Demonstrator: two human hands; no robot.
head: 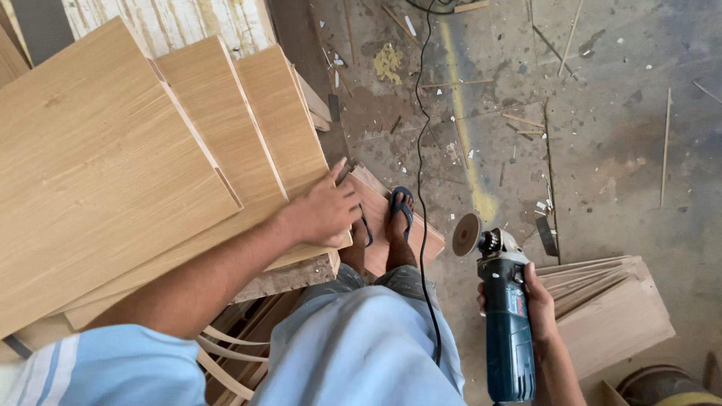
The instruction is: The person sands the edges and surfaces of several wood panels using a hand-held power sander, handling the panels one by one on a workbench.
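The left hand (325,212) lies palm down, fingers spread and open, on the near right corner of a stack of light wooden boards (113,165), pressing flat on the top faces rather than gripping any edge. The boards are fanned so that three pale oak-coloured faces show, the largest at the left and the narrower ones stepping to the right, all resting on a rough table (289,277) whose thick raw edge shows just below the hand.

The right hand (535,304) is closed around the dark blue body of an angle grinder (505,331), held low at the right, well apart from the boards. Its round disc (466,234) points to the far side and hangs above the floor (whether it is spinning cannot be told). A black cable (423,165) runs from the near middle across the floor to the far edge of the view.

Between the two hands the person's foot in a dark sandal (400,214) stands on a reddish board (383,218) lying on the dusty concrete floor (602,135), which is strewn with splinters and thin wooden strips. Just right of the grinder lies another pile of thin brown panels (609,308), and curved pale strips (226,361) show near the table's underside.
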